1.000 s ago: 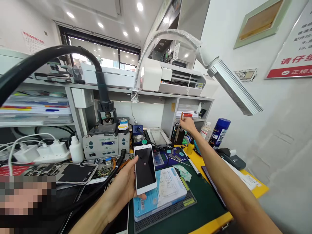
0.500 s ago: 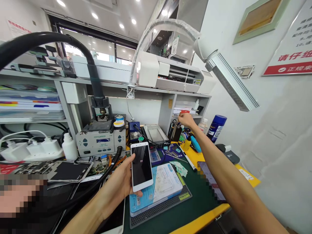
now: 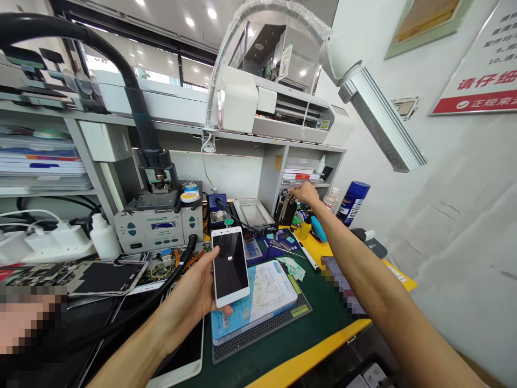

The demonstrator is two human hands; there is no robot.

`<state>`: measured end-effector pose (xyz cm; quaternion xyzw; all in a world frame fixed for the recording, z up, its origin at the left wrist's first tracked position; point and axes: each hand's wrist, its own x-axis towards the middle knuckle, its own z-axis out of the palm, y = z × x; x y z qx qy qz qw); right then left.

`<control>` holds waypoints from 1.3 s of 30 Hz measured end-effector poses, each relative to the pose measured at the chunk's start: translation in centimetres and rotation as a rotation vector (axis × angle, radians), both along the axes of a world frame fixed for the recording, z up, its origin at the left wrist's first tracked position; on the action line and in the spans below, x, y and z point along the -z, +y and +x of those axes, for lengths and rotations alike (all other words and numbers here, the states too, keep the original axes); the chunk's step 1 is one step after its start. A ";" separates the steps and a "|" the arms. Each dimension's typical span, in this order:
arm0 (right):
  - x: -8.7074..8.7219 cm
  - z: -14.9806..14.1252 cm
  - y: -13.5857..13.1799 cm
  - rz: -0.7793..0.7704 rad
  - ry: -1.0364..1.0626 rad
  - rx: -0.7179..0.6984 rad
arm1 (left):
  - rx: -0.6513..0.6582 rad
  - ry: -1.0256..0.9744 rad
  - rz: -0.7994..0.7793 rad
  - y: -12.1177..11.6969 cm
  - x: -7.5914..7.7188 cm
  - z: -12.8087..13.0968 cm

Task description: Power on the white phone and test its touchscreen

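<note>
The right wall [image 3: 456,215] is white with gray smudges. A sign [image 3: 484,64] with red and black letters and a green-edged frame [image 3: 426,19] hang there. Little round lights [image 3: 212,13] glow above. Behind a long gray shelf [image 3: 242,137] is a wide window [image 3: 161,59]. A bendy lamp [image 3: 383,121] curves up from the shelf. The bench [image 3: 299,334] has a green top.

Around the view's centre: a white machine [image 3: 238,99] towards 12 o'clock, a lamp head [image 3: 383,123] and red-banded sign [image 3: 482,70] at 2, a blue spray can [image 3: 354,202] at 3, stacked papers [image 3: 42,164] at 9.
</note>
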<state>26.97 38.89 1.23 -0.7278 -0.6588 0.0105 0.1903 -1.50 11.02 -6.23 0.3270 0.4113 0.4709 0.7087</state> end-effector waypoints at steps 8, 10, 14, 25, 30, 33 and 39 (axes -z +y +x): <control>-0.8 0.0 -4.7 -0.129 -0.118 -0.172 | 0.004 -0.013 0.008 0.1 0.2 -0.1; 0.2 0.1 -6.8 -0.287 -0.141 -0.300 | 0.001 -0.007 0.010 0.1 0.2 -0.1; 4.4 -0.5 -10.7 -0.576 -0.227 -0.357 | 0.016 -0.018 0.023 0.0 0.3 -0.2; 1.5 2.1 -12.2 -0.507 0.047 -0.401 | 0.008 0.005 0.009 -0.1 0.6 -0.2; -2.1 3.3 -10.1 -0.260 0.235 -0.314 | 0.012 -0.002 0.005 0.1 0.5 -0.1; -4.1 3.8 -8.6 -0.151 0.284 -0.261 | -0.003 -0.003 -0.006 0.1 0.3 0.1; -6.4 4.5 -6.3 -0.089 0.285 -0.181 | -0.025 0.004 -0.016 -0.2 -0.1 0.3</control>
